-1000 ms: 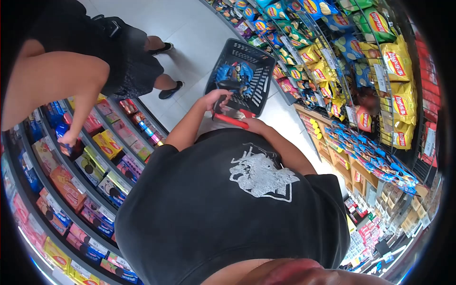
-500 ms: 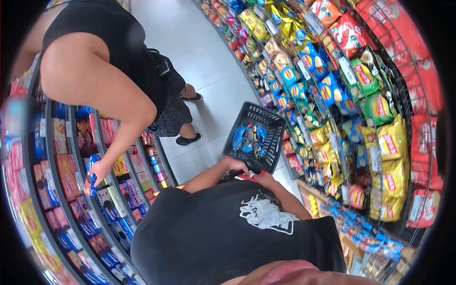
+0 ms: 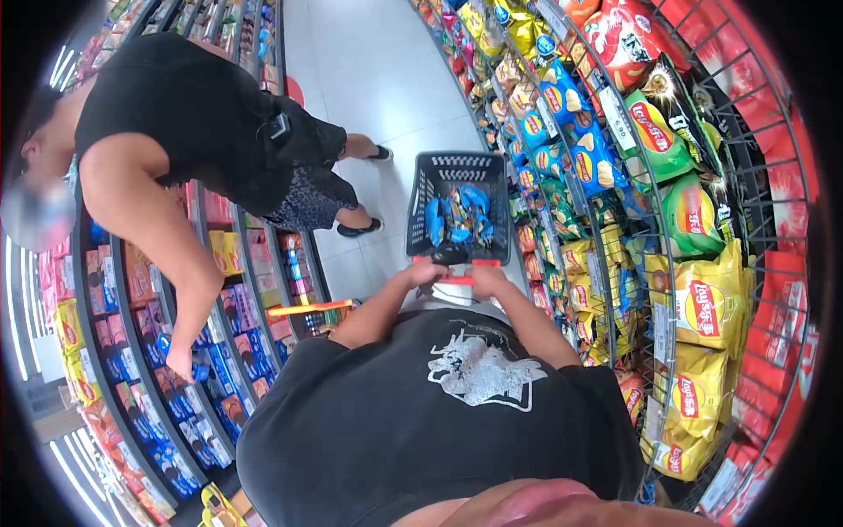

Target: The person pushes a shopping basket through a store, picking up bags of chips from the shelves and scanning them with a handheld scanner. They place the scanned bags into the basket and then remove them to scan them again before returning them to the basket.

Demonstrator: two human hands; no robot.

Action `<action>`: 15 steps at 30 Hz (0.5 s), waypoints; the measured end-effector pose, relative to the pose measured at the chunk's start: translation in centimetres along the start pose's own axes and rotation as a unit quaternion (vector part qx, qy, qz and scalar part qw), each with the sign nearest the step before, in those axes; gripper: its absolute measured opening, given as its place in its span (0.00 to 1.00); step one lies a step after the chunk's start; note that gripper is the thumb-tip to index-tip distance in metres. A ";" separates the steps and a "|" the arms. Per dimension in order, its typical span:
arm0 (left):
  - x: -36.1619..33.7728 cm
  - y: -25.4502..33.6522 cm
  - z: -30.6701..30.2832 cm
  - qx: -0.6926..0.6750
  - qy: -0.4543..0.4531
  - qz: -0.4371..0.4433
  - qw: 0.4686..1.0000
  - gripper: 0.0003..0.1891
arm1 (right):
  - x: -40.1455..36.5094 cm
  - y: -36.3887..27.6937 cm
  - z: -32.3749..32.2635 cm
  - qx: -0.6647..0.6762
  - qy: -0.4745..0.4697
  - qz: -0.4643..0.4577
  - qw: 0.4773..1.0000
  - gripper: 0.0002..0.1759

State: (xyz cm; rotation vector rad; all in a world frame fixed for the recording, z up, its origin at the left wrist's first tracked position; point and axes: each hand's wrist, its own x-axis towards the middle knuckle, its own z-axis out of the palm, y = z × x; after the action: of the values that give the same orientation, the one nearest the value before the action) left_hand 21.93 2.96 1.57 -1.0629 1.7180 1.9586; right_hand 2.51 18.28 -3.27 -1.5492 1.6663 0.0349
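Hands: our left hand [image 3: 428, 270] and right hand [image 3: 491, 282] are a little apart, side by side in front of our body. Both are curled closed on the red handle [image 3: 486, 263] at the near end of the basket; the undersides of the grips are hidden, so we cannot tell how the fingers wrap.

Position of basket: the dark shopping basket [image 3: 413, 211] lies directly beyond both hands, its near edge just beside them, its open top facing up. We note blue packets [image 3: 460, 215] grouped inside it, out in front of the hands and touching neither. A rounded black object [image 3: 451, 253] sits by the near rim, between our hands and the packets; we cannot identify it.

Surroundings: pale floor tiles [image 3: 378, 83] extend ahead. On our right, a wire rack [image 3: 672, 294] bears chip bags, with yellow bags [image 3: 702, 303] on its nearer part. On our left, shelves [image 3: 158, 351] hold boxed snacks. Another person [image 3: 189, 119] bends towards these shelves, one lowered hand [image 3: 180, 360] near a blue pack [image 3: 201, 364], well apart from our own hands.
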 end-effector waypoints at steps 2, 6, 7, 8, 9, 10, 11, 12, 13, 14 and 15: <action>1.4 -1.9 0.9 -0.031 0.072 0.112 0.991 0.18 | 1.0 0.6 -2.4 -0.010 0.004 -0.003 1.000 0.20; 2.2 1.1 0.5 0.161 0.109 0.129 0.973 0.20 | 2.0 0.8 -7.2 -0.043 0.002 0.032 0.999 0.20; 2.7 1.8 -0.1 0.188 0.093 0.152 0.966 0.21 | 2.6 0.9 -8.1 -0.049 0.005 0.047 0.998 0.20; 3.3 2.4 -0.7 0.176 0.091 0.129 0.972 0.21 | 3.4 0.9 -9.2 -0.039 0.010 0.049 0.998 0.20; 3.8 2.9 -1.4 0.162 0.086 0.105 0.977 0.21 | 3.7 0.7 -10.2 -0.029 0.014 0.055 0.998 0.20; 5.0 2.7 -2.8 0.131 0.019 0.099 0.986 0.22 | 4.0 0.9 -11.1 -0.024 0.020 0.061 0.998 0.20; 6.3 2.6 -4.0 0.155 0.018 0.132 0.979 0.23 | 4.8 1.1 -11.9 -0.030 0.040 0.067 0.997 0.19; 7.1 3.0 -5.0 0.173 0.021 0.168 0.970 0.24 | 6.2 1.6 -11.9 -0.042 0.057 0.071 0.995 0.19; 7.5 3.1 -5.4 0.184 0.027 0.199 0.962 0.24 | 7.3 2.1 -11.5 -0.055 0.067 0.072 0.994 0.18; 7.8 3.8 -6.2 0.198 0.013 0.210 0.957 0.27 | 8.5 2.5 -12.0 -0.089 0.038 0.075 0.993 0.16; 8.4 3.8 -7.0 0.178 0.005 0.192 0.965 0.27 | 9.5 3.2 -12.3 -0.093 0.039 0.074 0.992 0.15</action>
State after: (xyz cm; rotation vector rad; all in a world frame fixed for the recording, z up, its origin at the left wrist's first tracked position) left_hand 15.93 -6.44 -1.68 -0.6497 2.3079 1.7404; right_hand -5.73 4.77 -2.41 -1.5762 1.8822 0.2148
